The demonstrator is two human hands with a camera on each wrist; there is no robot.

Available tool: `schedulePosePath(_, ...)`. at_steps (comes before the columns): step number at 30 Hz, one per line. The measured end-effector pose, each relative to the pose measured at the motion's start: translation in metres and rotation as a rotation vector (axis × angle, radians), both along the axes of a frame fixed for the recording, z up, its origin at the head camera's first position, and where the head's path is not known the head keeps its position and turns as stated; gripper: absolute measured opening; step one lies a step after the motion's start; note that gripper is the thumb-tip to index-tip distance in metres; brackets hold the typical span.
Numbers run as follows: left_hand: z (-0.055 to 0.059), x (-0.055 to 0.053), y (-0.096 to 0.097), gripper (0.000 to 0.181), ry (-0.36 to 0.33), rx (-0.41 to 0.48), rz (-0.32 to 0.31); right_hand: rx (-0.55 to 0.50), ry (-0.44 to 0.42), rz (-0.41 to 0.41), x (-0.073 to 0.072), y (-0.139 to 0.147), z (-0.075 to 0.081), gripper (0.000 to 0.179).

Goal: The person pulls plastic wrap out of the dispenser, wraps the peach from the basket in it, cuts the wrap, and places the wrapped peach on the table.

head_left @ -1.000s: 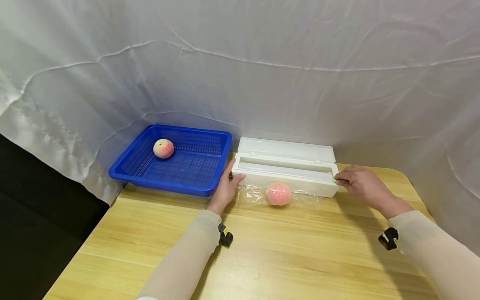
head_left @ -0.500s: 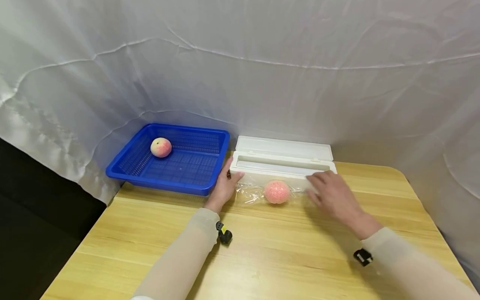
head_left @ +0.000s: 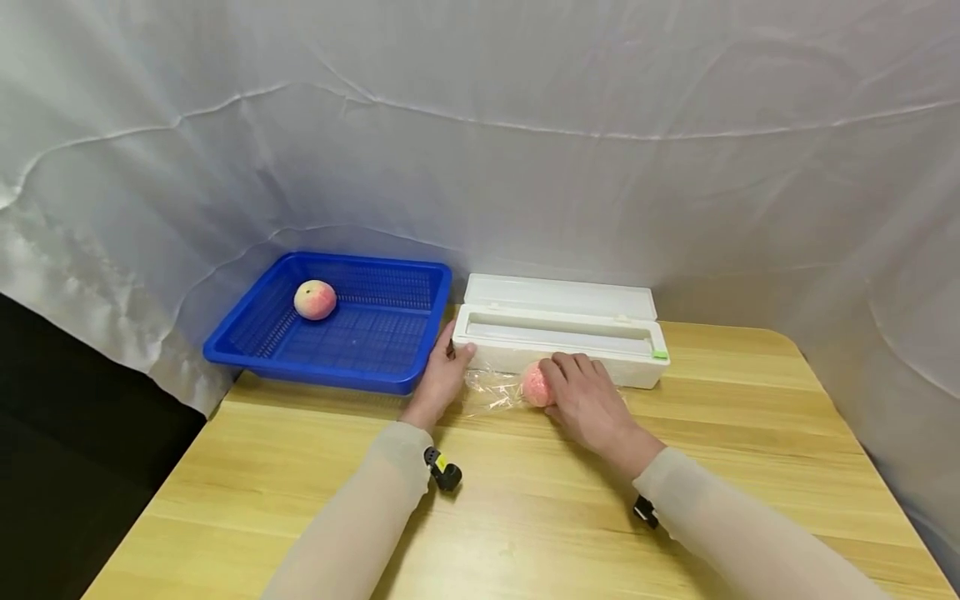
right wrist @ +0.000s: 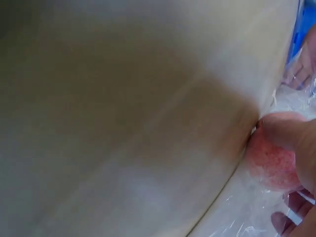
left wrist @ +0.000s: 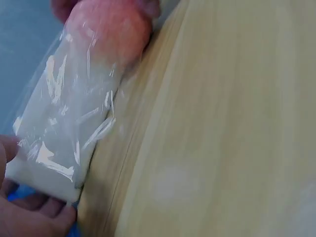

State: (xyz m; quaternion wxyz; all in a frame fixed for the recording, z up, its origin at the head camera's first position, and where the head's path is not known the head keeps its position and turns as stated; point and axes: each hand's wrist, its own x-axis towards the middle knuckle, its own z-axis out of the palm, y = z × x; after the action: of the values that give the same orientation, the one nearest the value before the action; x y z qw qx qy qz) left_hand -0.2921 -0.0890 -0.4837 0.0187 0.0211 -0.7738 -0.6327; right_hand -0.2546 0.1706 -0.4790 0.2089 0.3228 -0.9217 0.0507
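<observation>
Now, pink fruit, head view: It is seen just below the middle of the frame, right in front of the white box, with clear wrap around it.
Right hand, head view: The fruit is held at its fingertips, to their left. The fruit is round; the box's long side is laid left to right. The right hand is nearer.
Left hand, head view: The box's left end is gripped by it, well apart from the fruit.
Change, head view: Half a second ago the right hand was seen to the right of the fruit, off it. Now the fruit is held.
Wrap, left wrist view: It is spread from the fruit, at the top, to the left hand, at the lower left. Whether it is pinched there cannot be told.
Fruit, right wrist view: It is seen at the right edge, with the thumb laid on it.
</observation>
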Motion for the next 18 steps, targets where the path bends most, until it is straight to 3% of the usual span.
schedulePosePath(3, 0.006, 0.015, 0.007, 0.069, 0.001, -0.169, 0.051, 0.013, 0.006, 0.01, -0.003, 0.001, 0.001, 0.062)
schedulePosePath(5, 0.012, 0.03, 0.014, 0.071, 0.056, -0.304, 0.071, 0.023, -0.018, 0.018, -0.004, 0.002, 0.004, 0.062)
schedulePosePath(6, 0.016, 0.037, 0.018, 0.071, 0.108, -0.375, 0.074, 0.029, -0.044, 0.018, -0.004, 0.003, 0.006, 0.064)
schedulePosePath(9, 0.027, 0.057, 0.027, 0.063, 0.363, -0.575, 0.022, 0.035, -0.119, 0.023, -0.002, 0.005, 0.015, 0.07)
schedulePosePath(11, 0.033, 0.068, 0.031, 0.05, 0.519, -0.71, -0.031, 0.033, -0.178, 0.029, 0.001, 0.007, 0.021, 0.073)
schedulePosePath(13, 0.037, 0.077, 0.033, 0.036, 0.607, -0.822, -0.125, 0.026, -0.231, 0.044, 0.003, 0.009, 0.025, 0.074)
schedulePosePath(16, 0.041, 0.086, 0.035, 0.025, 0.643, -0.969, -0.285, 0.009, -0.313, 0.061, 0.006, 0.011, 0.031, 0.073)
schedulePosePath(18, 0.041, 0.088, 0.037, 0.032, 0.654, -1.05, -0.38, 0.0, -0.366, 0.074, 0.007, 0.012, 0.034, 0.072)
